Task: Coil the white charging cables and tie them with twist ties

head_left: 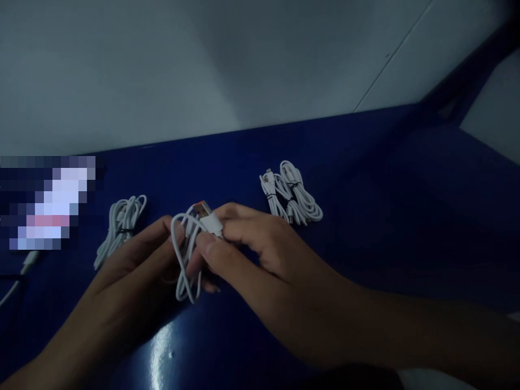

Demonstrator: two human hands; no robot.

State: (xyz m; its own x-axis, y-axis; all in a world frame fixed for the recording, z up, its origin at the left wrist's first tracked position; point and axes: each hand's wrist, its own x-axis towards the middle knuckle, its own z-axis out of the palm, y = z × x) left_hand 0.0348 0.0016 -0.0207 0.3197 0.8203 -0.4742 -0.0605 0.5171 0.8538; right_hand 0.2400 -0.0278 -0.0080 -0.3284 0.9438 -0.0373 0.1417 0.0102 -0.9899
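A white USB cable [182,271], looped into a loose coil, is held between both hands above the blue surface. My right hand [260,260] pinches it near its USB plug [202,210], which has an orange-tipped metal end pointing up and left. My left hand [142,260] has its fingers closed on the left side of the loops, and some of its fingertips are hidden behind the cable. Just beyond my left hand lies a tied bundle of white cable [122,222]. Past my right hand are more white cable bundles [298,195] with black ties.
The shiny blue bench [365,216] meets a pale wall [162,70] at its back edge. At the far left lies a lit, pixelated device [52,200] with a white cord [28,265] plugged in. A dark blue bar [467,70] slants at the upper right.
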